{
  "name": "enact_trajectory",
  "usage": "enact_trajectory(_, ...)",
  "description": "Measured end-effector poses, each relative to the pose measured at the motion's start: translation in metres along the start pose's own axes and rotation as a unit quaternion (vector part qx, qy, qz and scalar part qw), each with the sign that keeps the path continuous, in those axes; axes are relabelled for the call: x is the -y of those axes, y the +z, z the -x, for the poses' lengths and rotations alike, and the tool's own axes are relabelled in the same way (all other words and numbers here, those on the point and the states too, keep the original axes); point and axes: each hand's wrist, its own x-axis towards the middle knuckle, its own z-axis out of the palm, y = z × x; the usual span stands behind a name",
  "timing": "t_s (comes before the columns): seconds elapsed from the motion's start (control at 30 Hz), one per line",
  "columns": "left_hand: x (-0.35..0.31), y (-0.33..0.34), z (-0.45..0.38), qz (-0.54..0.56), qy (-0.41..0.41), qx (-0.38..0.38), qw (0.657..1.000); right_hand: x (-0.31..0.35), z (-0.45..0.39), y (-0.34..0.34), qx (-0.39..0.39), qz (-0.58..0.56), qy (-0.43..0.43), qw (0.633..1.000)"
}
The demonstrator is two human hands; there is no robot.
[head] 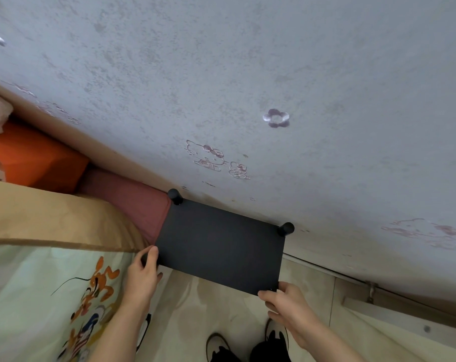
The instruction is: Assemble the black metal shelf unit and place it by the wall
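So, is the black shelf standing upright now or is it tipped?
Upright, it seems: the shelf top faces up, both rear post caps point up by the wall. Its feet are hidden.

The pale tiled floor (229, 314) carries the black shelf unit (219, 244) against the wall (274, 74) (its feet hidden) and the person's two shoes (216, 346).

We note two bare forearms without sleeves, watch or rings on the left hand (143, 275) and right hand (287, 307). At six o'clock, black trouser hems (268, 348) cover pale low-top shoes with dark trim (215, 343).
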Motion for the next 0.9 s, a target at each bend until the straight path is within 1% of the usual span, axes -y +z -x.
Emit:
enact_trajectory(0.1,0.003,0.0,0.003,0.013,-0.009,0.001,1.0,-0.002,0.002,-0.001,0.004,-0.001,-0.006,1.0)
enact_trajectory(0.27,0.002,0.0,0.013,0.015,0.004,-0.002,1.0,-0.003,0.008,-0.002,0.005,-0.013,-0.006,1.0)
enact_trajectory(0.43,-0.009,-0.006,0.031,0.033,-0.002,-0.002,0.999,-0.001,0.036,0.001,-0.027,-0.033,-0.028,0.999)
enact_trajectory(0.53,-0.021,-0.011,0.049,0.004,0.002,0.006,1.0,-0.001,0.049,0.0,-0.062,-0.024,-0.04,0.997)
enact_trajectory(0.6,-0.029,-0.013,0.064,-0.019,0.001,0.016,1.0,0.002,0.06,-0.003,-0.068,-0.015,-0.043,0.997)
enact_trajectory(0.8,-0.051,-0.017,0.147,-0.068,0.036,0.066,0.995,-0.002,0.115,-0.014,-0.051,0.001,-0.078,0.996)
enact_trajectory(0.9,-0.046,-0.013,0.196,-0.082,0.06,0.064,0.993,-0.017,0.136,-0.026,-0.046,0.026,-0.09,0.995)
